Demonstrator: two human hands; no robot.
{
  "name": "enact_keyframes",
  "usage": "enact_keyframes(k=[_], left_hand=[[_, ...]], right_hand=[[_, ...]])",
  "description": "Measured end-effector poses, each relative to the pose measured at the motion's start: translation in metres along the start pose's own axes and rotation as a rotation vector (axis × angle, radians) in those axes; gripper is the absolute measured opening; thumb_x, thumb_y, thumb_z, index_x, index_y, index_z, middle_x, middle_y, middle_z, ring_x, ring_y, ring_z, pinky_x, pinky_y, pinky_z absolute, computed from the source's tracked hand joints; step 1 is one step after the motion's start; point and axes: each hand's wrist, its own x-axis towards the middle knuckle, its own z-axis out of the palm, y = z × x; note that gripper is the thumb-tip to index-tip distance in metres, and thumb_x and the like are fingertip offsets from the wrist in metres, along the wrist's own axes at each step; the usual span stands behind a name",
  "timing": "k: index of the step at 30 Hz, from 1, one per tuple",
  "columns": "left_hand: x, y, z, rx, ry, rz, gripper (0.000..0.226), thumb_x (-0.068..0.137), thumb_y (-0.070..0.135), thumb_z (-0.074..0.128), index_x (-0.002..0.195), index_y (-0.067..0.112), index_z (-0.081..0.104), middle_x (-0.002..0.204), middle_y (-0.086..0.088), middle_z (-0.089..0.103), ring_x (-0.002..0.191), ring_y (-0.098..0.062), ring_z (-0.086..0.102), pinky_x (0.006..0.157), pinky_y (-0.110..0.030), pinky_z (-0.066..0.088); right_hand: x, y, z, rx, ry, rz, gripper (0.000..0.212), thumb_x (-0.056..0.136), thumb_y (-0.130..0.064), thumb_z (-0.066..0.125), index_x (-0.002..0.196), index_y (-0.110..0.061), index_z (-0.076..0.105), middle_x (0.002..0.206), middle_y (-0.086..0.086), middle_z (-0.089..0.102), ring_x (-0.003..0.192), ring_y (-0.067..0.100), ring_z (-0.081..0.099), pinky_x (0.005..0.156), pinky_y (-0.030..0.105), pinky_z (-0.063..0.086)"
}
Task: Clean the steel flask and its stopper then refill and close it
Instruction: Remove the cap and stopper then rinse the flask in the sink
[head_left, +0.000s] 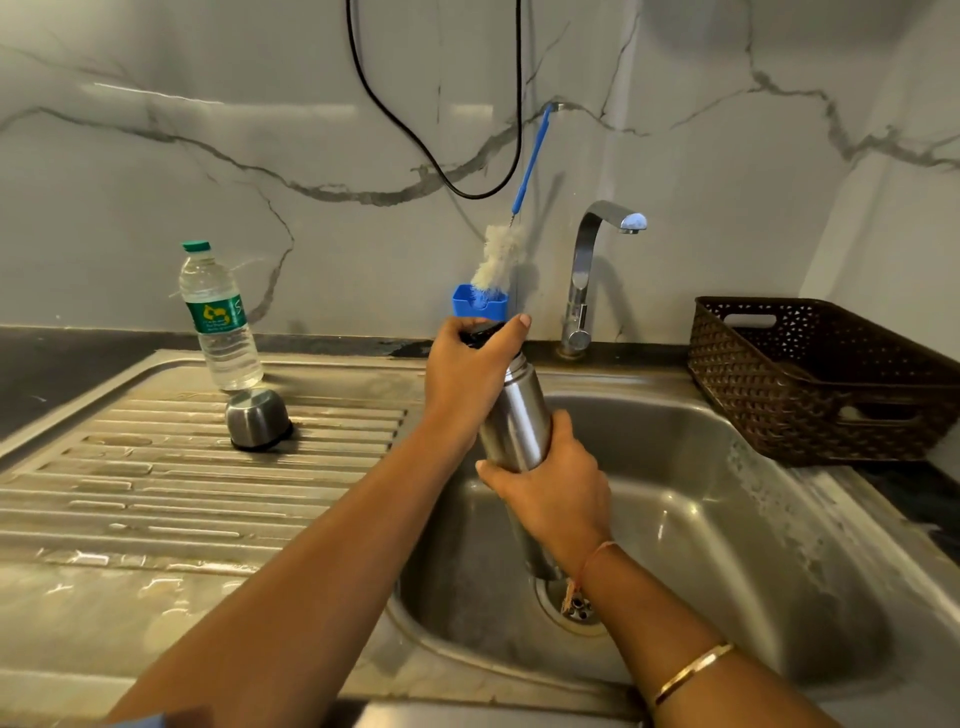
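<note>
Gripping steel flask (514, 415) mid-body: right hand (556, 488), wrapped round it; left hand (472, 364) curls round black stopper (479, 331). Beneath, steel sink (727, 519); marble wall (208, 182) behind.

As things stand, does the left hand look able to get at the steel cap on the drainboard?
Likely not yet: the left hand grips the stopper atop the flask. Once it lets go, nothing blocks the way to the cap.
</note>
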Motion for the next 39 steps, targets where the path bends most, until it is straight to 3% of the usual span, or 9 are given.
enact_keyframes(k=[7, 12, 17, 19, 23, 27, 30, 35, 39], left_hand=[[0.022, 0.008, -0.031, -0.203, -0.665, -0.091, 0.074, 0.073, 0.012, 0.072, 0.140, 0.020, 0.041, 0.130, -0.008, 0.053, 0.107, -0.018, 0.059, 0.085, -0.032, 0.050], [0.015, 0.010, -0.026, -0.210, -0.462, -0.139, 0.072, 0.074, 0.007, 0.072, 0.138, 0.017, 0.042, 0.127, -0.010, 0.055, 0.106, -0.020, 0.060, 0.090, -0.035, 0.052], [0.011, 0.001, -0.015, 0.119, -0.133, -0.037, 0.084, 0.057, 0.046, 0.087, 0.123, 0.030, 0.037, 0.127, -0.005, 0.049, 0.111, -0.022, 0.056, 0.093, -0.039, 0.051], [0.011, 0.002, -0.016, 0.129, -0.250, -0.026, 0.084, 0.062, 0.048, 0.081, 0.127, 0.031, 0.032, 0.130, -0.005, 0.045, 0.113, -0.021, 0.054, 0.097, -0.039, 0.048], [0.009, 0.012, -0.023, -0.069, -0.611, -0.077, 0.062, 0.091, 0.005, 0.056, 0.145, 0.021, 0.031, 0.129, -0.005, 0.051, 0.109, -0.014, 0.055, 0.101, -0.032, 0.043], [0.013, 0.012, -0.027, 0.035, -0.382, -0.002, 0.074, 0.076, 0.017, 0.077, 0.137, 0.026, 0.037, 0.119, -0.004, 0.054, 0.108, -0.019, 0.057, 0.094, -0.033, 0.048], [0.015, 0.008, -0.025, 0.100, -0.444, -0.067, 0.096, 0.067, 0.025, 0.084, 0.142, 0.031, 0.024, 0.129, -0.006, 0.043, 0.112, -0.021, 0.053, 0.099, -0.037, 0.046], [0.021, 0.010, -0.034, -0.240, -0.652, -0.155, 0.062, 0.088, -0.002, 0.055, 0.144, 0.016, 0.036, 0.127, -0.008, 0.056, 0.107, -0.016, 0.058, 0.092, -0.028, 0.047], [0.019, 0.006, -0.030, -0.036, -0.459, -0.079, 0.060, 0.065, 0.023, 0.080, 0.118, 0.022, 0.052, 0.117, -0.008, 0.059, 0.101, -0.019, 0.061, 0.083, -0.029, 0.052]], right_hand=[[0.005, 0.008, -0.007, 0.350, -0.097, 0.011, 0.063, 0.056, -0.038, 0.087, 0.106, -0.033, 0.050, 0.097, -0.010, 0.064, 0.085, 0.009, 0.064, 0.082, 0.038, 0.056], [0.002, 0.006, 0.000, 0.216, -0.029, 0.026, 0.061, 0.058, -0.047, 0.083, 0.104, -0.033, 0.047, 0.094, -0.008, 0.065, 0.081, 0.012, 0.064, 0.079, 0.038, 0.056], [0.002, 0.004, -0.003, 0.022, 0.021, -0.013, 0.063, 0.060, -0.050, 0.079, 0.109, -0.032, 0.044, 0.099, -0.009, 0.062, 0.085, 0.014, 0.062, 0.076, 0.032, 0.053], [0.003, 0.005, -0.005, 0.055, 0.013, -0.007, 0.062, 0.060, -0.049, 0.080, 0.108, -0.033, 0.043, 0.099, -0.009, 0.062, 0.084, 0.013, 0.062, 0.077, 0.032, 0.054], [0.003, 0.008, -0.003, 0.165, 0.018, 0.068, 0.059, 0.058, -0.048, 0.080, 0.104, -0.032, 0.047, 0.093, -0.007, 0.065, 0.079, 0.012, 0.064, 0.077, 0.037, 0.056], [0.005, 0.008, -0.003, 0.123, 0.021, 0.051, 0.060, 0.058, -0.049, 0.080, 0.103, -0.034, 0.043, 0.096, -0.007, 0.064, 0.081, 0.014, 0.063, 0.077, 0.037, 0.055], [0.005, 0.008, -0.001, 0.080, -0.012, 0.036, 0.062, 0.059, -0.050, 0.080, 0.107, -0.033, 0.044, 0.096, -0.007, 0.063, 0.082, 0.013, 0.063, 0.078, 0.036, 0.055], [0.003, 0.008, -0.001, 0.146, 0.001, 0.050, 0.063, 0.059, -0.048, 0.081, 0.108, -0.032, 0.046, 0.096, -0.006, 0.064, 0.080, 0.012, 0.063, 0.076, 0.033, 0.055], [0.003, 0.006, -0.002, 0.081, -0.010, 0.023, 0.062, 0.059, -0.049, 0.080, 0.107, -0.032, 0.044, 0.097, -0.006, 0.064, 0.083, 0.015, 0.063, 0.078, 0.036, 0.055]])
